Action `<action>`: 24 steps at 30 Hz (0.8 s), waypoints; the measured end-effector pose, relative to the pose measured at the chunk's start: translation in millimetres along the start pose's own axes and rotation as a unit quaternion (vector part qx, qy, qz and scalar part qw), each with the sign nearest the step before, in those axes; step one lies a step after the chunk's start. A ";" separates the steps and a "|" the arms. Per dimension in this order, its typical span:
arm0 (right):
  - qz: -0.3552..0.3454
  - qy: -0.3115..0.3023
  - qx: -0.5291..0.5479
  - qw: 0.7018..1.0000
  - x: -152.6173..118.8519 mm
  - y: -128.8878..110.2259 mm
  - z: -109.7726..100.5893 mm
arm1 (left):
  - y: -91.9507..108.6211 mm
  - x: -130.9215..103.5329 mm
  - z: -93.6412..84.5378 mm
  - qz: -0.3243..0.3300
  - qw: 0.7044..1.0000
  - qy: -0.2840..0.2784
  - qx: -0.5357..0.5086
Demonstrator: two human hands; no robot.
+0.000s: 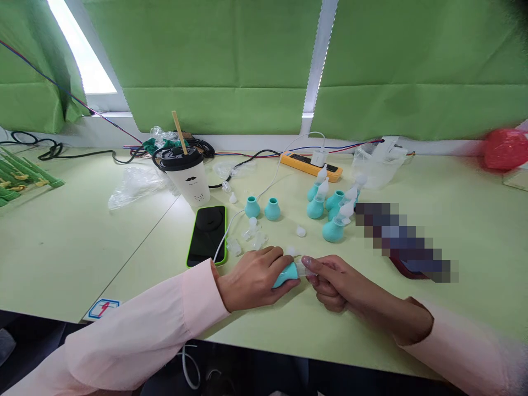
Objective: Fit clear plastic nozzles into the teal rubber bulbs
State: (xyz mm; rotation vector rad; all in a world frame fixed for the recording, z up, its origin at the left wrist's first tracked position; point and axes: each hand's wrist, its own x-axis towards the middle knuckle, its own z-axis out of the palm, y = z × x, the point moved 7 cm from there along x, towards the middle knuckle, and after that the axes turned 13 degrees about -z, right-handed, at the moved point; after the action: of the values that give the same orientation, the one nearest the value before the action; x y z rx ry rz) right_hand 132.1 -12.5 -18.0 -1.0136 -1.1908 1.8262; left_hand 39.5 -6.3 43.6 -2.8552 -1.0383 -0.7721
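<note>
Near the table's front edge my left hand [258, 278] is wrapped around a teal rubber bulb [285, 275], apparently of a nasal aspirator. My right hand [336, 283] pinches a clear plastic tube piece [303, 268] at the bulb's mouth; the fingers partly cover it. Beyond my hands stand two bare teal bulbs [252, 207]. Loose clear plastic parts [259, 240] lie in front of them, with a small white tip [301, 231] to the right. Farther right is a cluster of teal bulbs, several with clear tubes and white tips fitted, such as one aspirator [333, 230].
A phone [207, 236] with a white cable lies left of the parts, a lidded cup [190, 181] behind it. An orange power strip [311, 165] and a clear plastic bag [377, 165] are at the back. A pixelated dark object [406, 242] lies right.
</note>
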 end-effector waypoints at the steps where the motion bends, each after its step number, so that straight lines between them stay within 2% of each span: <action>1: 0.000 0.002 0.000 1.000 0.4 0.6 -0.6 | -0.1 0.1 -0.5 0.001 1.000 0.004 -0.001; 6: -0.004 0.012 -0.005 1.000 0.7 -1.8 -2.5 | -1.3 1.0 -4.1 -0.004 1.000 0.010 -0.022; 10: -0.042 0.023 -0.037 0.998 2.4 -9.7 -5.9 | -3.5 1.9 -8.1 -0.027 0.998 0.012 -0.054; 14: -0.127 0.048 -0.093 0.986 6.9 -22.9 -15.6 | -12.9 4.1 -14.6 -0.083 0.990 0.032 -0.108; 16: -0.190 0.070 -0.171 0.964 7.5 -33.2 -22.5 | -22.1 5.1 -18.7 -0.125 0.981 0.053 -0.142; 18: -0.255 0.084 -0.292 0.918 6.2 -43.5 -25.7 | -32.8 5.1 -23.4 -0.169 0.966 0.091 -0.174; 19: -0.291 0.087 -0.363 0.881 4.7 -48.2 -25.1 | -38.0 4.7 -24.9 -0.189 0.958 0.109 -0.187; 22: -0.385 0.084 -0.553 0.734 -0.8 -54.1 -15.5 | -48.8 3.6 -24.6 -0.233 0.939 0.134 -0.217; 24: -0.395 0.068 -0.635 0.660 0.1 -48.3 -9.4 | -48.9 4.1 -22.1 -0.235 0.937 0.122 -0.230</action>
State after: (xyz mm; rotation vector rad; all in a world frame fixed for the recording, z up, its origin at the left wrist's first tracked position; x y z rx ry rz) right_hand 147.5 6.2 24.7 -0.9409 -2.3518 0.0140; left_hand 2.7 30.7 57.1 -2.7491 -1.7227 -1.5426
